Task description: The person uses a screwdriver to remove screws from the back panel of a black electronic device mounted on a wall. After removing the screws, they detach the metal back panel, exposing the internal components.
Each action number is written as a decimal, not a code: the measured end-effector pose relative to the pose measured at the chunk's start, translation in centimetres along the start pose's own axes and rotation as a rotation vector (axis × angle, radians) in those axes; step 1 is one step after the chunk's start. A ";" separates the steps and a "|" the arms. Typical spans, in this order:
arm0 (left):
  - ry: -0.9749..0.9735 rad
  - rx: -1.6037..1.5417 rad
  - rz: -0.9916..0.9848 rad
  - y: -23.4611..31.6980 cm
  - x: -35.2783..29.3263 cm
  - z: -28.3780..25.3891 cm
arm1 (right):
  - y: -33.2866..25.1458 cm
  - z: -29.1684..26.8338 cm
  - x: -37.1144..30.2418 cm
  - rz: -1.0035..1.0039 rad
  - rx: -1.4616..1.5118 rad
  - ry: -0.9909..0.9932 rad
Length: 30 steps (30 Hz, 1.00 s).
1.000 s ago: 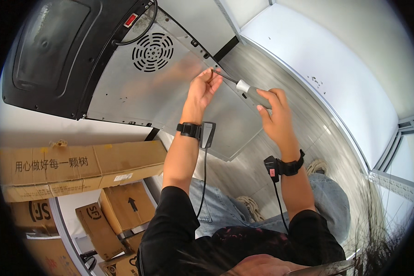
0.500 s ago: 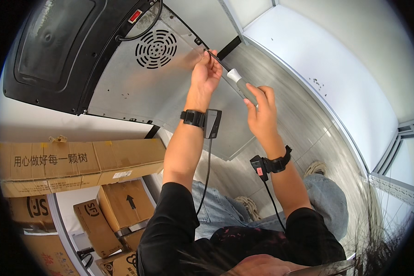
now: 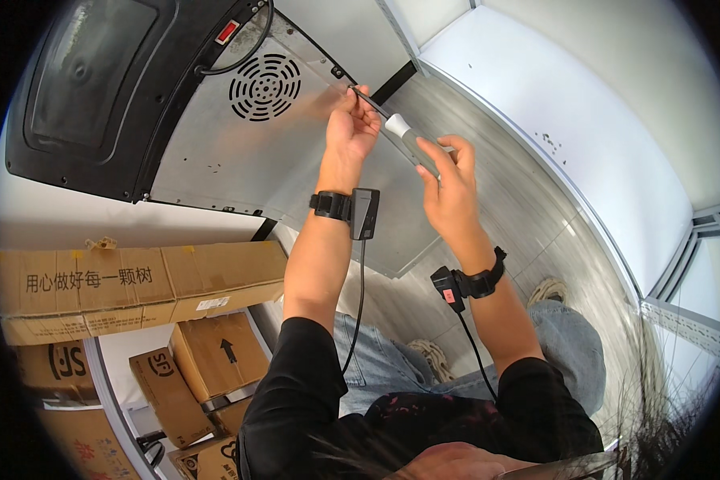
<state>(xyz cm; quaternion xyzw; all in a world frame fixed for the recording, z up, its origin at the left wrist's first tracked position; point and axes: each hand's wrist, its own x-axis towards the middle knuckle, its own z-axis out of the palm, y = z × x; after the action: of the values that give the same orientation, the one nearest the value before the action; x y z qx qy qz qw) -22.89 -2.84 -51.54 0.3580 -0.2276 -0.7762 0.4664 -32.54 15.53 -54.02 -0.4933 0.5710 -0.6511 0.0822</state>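
Observation:
A screwdriver (image 3: 409, 141) with a grey handle, a white collar and a long dark shaft slants up and left. Its handle is held by my right hand (image 3: 451, 180), thumb on one side and fingers on the other. At the front end of the shaft, my left hand (image 3: 354, 124) pinches it close to the edge of a metal panel (image 3: 296, 160). The tip meets the panel's edge by my left fingertips, which hide whatever it touches. Small screws and holes line that edge, and a round vent grille (image 3: 265, 88) lies left of my fingers.
The panel belongs to a machine with a black housing (image 3: 96, 88), a red switch (image 3: 227, 32) and a black cable (image 3: 252, 58). Cardboard boxes (image 3: 220, 356) sit lower left, under a long carton (image 3: 144, 280). A white shelf (image 3: 568, 136) with small dark bits runs along the right.
Both hands and the screwdriver have shifted slightly left in the picture, as has the machine. My right fingers have moved a little on the handle. The tip stays by the panel's edge.

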 end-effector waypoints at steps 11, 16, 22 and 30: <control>-0.019 0.022 -0.010 0.3 -0.2 0.0 | -1.3 -0.3 1.1 -0.059 0.004 0.034; -0.019 0.023 -0.026 0.5 -0.7 0.2 | -1.3 -0.4 1.1 0.061 0.044 -0.053; -0.056 0.057 -0.039 0.8 -0.8 0.2 | -2.0 0.1 1.2 -0.029 -0.093 0.117; -0.051 0.067 -0.036 0.9 -0.3 -0.3 | -1.4 0.2 1.2 0.104 0.018 -0.006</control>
<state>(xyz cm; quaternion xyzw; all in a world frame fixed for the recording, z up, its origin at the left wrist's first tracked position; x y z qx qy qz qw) -22.05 -3.05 -51.02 0.3575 -0.2590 -0.7855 0.4338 -32.35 15.07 -52.18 -0.4640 0.5899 -0.6495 0.1220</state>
